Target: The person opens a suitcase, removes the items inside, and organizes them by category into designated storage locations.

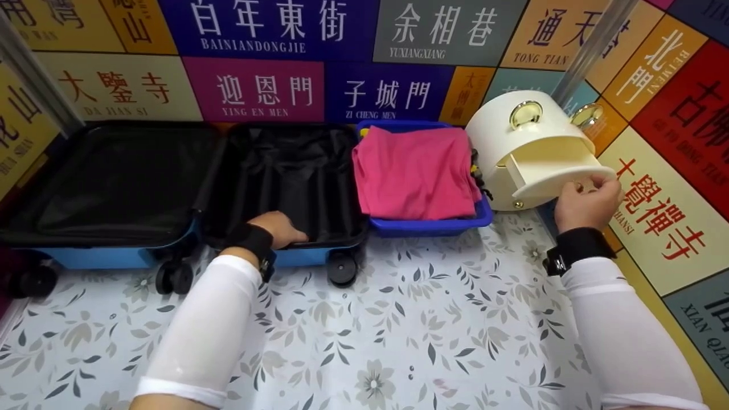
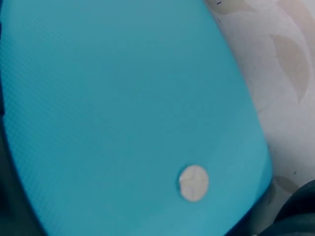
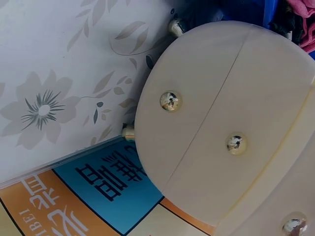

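My left hand (image 1: 282,229) rests at the near rim of a black-lined suitcase half (image 1: 296,188), its thumb pointing right and the other fingers mostly hidden. Below that hand, the left wrist view is filled by the suitcase's blue shell (image 2: 123,108) with a pale round stud (image 2: 194,183). On the right, a cream rounded storage box (image 1: 490,136) has an upper drawer (image 1: 547,181) pulled out. My right hand (image 1: 589,205) holds this drawer at its front, fingers curled beside the gold knob (image 1: 579,187). The right wrist view shows the box's lower drawer fronts (image 3: 197,98) without the hand.
A blue basket (image 1: 430,228) holding folded pink cloth (image 1: 418,171) stands between suitcase and box. At left lies the other suitcase half (image 1: 119,182), with black wheels (image 1: 173,276) toward me. Lettered panels (image 1: 256,91) close off the back and right. The tabletop (image 1: 370,330) is floral.
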A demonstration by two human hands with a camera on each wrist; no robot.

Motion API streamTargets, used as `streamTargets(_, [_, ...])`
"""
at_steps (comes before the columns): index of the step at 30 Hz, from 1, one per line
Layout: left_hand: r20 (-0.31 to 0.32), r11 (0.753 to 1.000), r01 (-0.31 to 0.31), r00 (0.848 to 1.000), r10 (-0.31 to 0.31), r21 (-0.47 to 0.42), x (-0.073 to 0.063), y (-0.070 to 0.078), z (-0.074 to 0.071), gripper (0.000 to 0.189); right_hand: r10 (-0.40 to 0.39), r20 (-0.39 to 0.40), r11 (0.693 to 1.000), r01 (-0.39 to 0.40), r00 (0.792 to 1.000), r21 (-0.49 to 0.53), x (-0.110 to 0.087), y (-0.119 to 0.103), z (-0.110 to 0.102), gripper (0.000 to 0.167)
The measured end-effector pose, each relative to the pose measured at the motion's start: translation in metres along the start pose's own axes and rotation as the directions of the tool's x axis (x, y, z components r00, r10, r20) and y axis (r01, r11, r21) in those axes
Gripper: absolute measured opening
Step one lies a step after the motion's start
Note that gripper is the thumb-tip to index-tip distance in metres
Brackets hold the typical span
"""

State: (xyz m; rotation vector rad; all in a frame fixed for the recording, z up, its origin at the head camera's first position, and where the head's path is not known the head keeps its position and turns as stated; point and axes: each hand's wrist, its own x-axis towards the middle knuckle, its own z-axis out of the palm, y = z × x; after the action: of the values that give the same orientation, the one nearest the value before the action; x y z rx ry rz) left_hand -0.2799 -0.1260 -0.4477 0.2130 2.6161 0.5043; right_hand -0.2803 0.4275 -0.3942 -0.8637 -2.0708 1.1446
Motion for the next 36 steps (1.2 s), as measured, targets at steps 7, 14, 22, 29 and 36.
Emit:
streamTargets(7, [-0.024,1.000,0.018,1.000,-0.019,-0.014,-0.001,0.002,0.000,0.063,-0.052,-0.076,0.997,0.056,0.996,0.054,-0.007,-0.011,0.001,0.038])
streamTargets(14, [-0.056,0.999,0.031,0.998,-0.032,-0.017,0.000,0.001,0.001,0.060,-0.207,-0.119,0.974,0.216,0.971,0.071,-0.022,-0.022,0.007,0.039])
streamTargets(22, [-0.040,1.000,0.027,0.999,-0.028,-0.005,-0.002,0.000,-0.001,0.056,-0.380,-0.048,0.917,0.383,0.924,0.116,-0.047,-0.036,0.016,0.038])
streamTargets(29, [-0.273,1.000,0.004,0.962,-0.011,-0.028,-0.002,0.001,0.001,0.049,-0.577,0.018,0.812,0.571,0.816,0.120,-0.069,-0.045,0.031,0.044])
streamTargets(36, [-0.452,0.987,-0.129,0.890,0.070,-0.101,-0.003,0.015,-0.005,0.076,-0.699,0.284,0.714,0.657,0.656,0.242,-0.098,-0.058,0.054,0.060])
